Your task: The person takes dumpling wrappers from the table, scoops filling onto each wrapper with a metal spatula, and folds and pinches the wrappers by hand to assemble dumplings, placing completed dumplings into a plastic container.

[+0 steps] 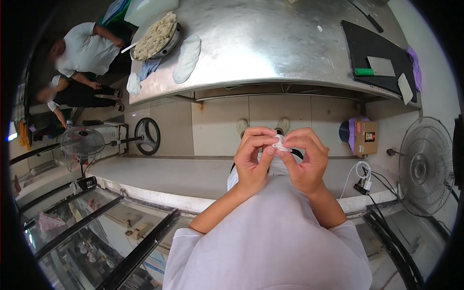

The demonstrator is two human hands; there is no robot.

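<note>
This is looking like a commercial food-preparation kitchen. A long metal worktop [270,43] is standing on a tiled floor [217,118], a wide bowl [172,44] of pale mixture [155,36] is sitting near overlapping pale rounds [187,58], and a green-handled cleaver [382,66] is lying on a black board [360,46]. Two other people [84,48] are sharing the room.

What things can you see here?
Table: one, silver, ahead
Bowl: one, silver, table's left
Food: heap, pale, in bowl
Dough rounds: several, white, beside bowl
Cloth: one, blue, near bowl
Board: one, black, table's right
Cleaver: one, green handle, on board
Box: one, brown, right
Fans: two, grey, left and right
People: two, white tops, upper left
Clutter: uncountable, mixed, lower left
Dough piece: one, white, in fingers
Shoes: two, pale, floor
Left hand: one, bare, centre
Right hand: one, bare, centre
</note>
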